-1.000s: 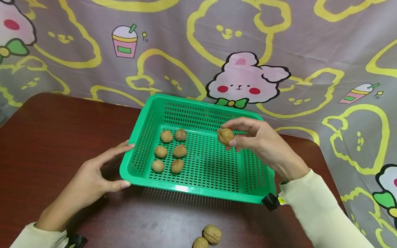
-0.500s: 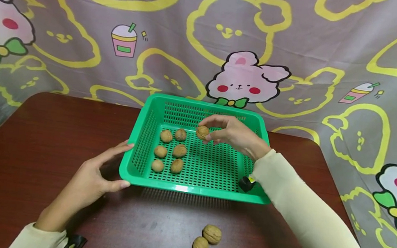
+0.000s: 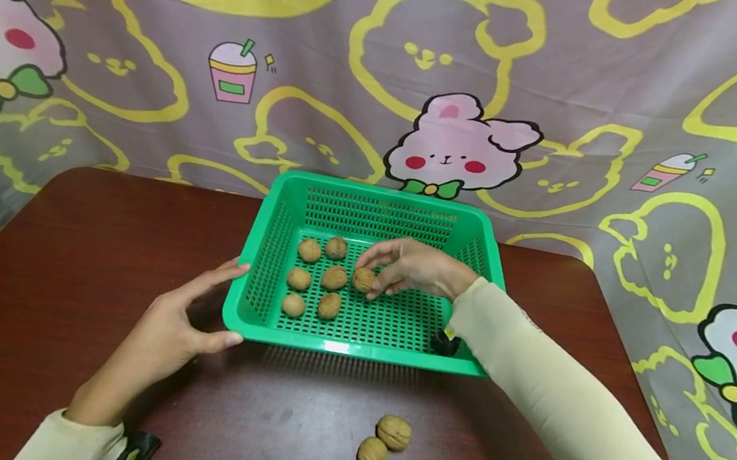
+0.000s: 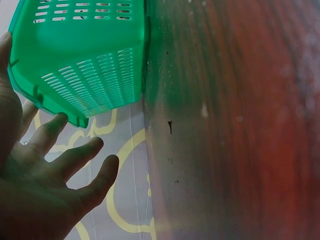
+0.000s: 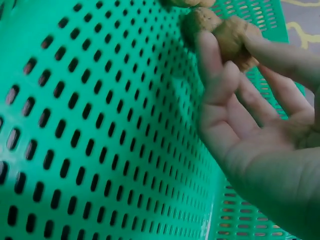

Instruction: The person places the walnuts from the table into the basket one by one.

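Note:
A green slotted plastic basket (image 3: 354, 349) stands on the table, with several walnuts (image 3: 334, 278) in two columns on its left side. Inside it, my right hand (image 3: 415, 268) pinches another walnut (image 3: 364, 280) between thumb and fingers, just right of the middle walnut in the right column. The right wrist view shows this held walnut (image 5: 235, 42) close to others on the basket floor. My left hand (image 3: 173, 329) touches the basket's left rim, thumb at the near corner. In the left wrist view the left hand's fingers (image 4: 80, 157) are spread, some of them off the basket.
Two loose walnuts (image 3: 383, 444) lie on the dark red-brown table (image 3: 97, 250) in front of the basket. A cartoon-printed cloth (image 3: 336, 42) hangs right behind the table. A black strap piece (image 3: 444, 342) hangs under my right wrist.
My right hand has carried the walnut leftward over the basket, then down toward the basket floor beside the other walnuts. The left hand stays at the rim.

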Action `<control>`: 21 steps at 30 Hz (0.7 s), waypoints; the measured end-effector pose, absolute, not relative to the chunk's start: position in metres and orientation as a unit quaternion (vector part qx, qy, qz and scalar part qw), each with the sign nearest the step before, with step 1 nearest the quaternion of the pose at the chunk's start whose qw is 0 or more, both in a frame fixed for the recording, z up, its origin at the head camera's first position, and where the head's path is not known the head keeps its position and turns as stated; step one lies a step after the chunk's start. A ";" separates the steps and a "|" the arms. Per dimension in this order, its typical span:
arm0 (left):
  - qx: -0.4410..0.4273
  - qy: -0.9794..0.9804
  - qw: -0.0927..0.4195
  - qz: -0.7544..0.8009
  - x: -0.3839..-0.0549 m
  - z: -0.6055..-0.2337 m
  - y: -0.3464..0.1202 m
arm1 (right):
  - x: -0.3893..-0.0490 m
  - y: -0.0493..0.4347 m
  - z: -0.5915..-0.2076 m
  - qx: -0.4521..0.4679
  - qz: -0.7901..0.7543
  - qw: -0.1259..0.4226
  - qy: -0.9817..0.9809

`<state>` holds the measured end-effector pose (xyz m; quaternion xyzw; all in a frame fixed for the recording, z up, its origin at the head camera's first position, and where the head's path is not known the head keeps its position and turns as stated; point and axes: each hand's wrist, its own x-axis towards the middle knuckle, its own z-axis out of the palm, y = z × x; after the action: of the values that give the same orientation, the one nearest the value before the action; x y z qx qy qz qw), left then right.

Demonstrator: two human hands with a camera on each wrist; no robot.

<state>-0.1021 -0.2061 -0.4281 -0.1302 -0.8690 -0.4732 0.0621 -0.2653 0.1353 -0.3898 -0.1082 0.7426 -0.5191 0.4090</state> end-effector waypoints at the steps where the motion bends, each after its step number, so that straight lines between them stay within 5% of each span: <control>1: -0.129 -0.869 0.060 -0.474 -0.102 -0.428 -0.206 | -0.265 0.135 -0.390 -0.110 -0.508 0.419 0.745; 21: -0.132 -0.867 0.064 -0.476 -0.102 -0.427 -0.206 | -0.261 0.132 -0.395 -0.158 -0.431 0.485 0.745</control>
<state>-0.1022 -0.2058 -0.4272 -0.1323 -0.8672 -0.4758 0.0640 -0.2606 0.1320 -0.3952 -0.1578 0.7445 -0.4312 0.4846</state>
